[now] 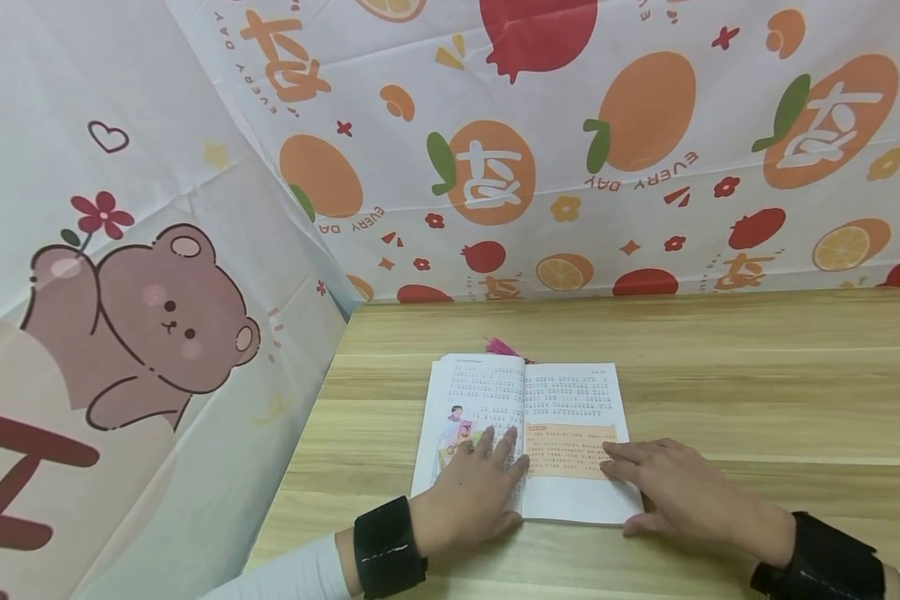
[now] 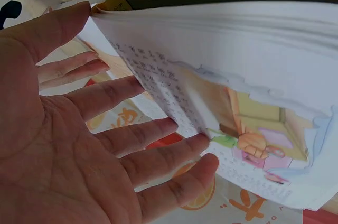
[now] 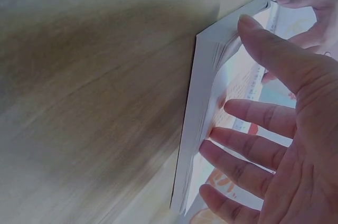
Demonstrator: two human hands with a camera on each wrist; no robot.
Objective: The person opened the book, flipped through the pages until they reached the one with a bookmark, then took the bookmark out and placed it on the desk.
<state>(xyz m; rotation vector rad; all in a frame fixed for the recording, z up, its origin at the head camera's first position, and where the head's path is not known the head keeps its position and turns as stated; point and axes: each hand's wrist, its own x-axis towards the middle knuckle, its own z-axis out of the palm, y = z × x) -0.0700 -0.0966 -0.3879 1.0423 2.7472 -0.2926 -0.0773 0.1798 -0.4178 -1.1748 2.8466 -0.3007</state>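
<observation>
An open book (image 1: pixel 570 500) lies on the wooden table, its left page showing print and a coloured picture, its right page an orange text box. My left hand (image 1: pixel 474 492) rests on the lower left page near the spine, fingers spread and fairly straight. In the left wrist view those fingertips touch the page (image 2: pixel 158 76) beside the gutter. At the book's right edge, my right hand (image 1: pixel 682 492) has its fingertips on the page's outer margin. The right wrist view shows its thumb by the bottom corner of the page block (image 3: pixel 203 86), fingers extended. Neither hand grips anything.
A pink tassel (image 1: pixel 501 347) sticks out behind the book's top edge. The wooden table (image 1: pixel 757 392) meets a fruit-printed cloth (image 1: pixel 562 108) at the back. On the left hangs a cloth with a bear print (image 1: pixel 172 325). Black bands (image 1: pixel 390 546) wrap both wrists.
</observation>
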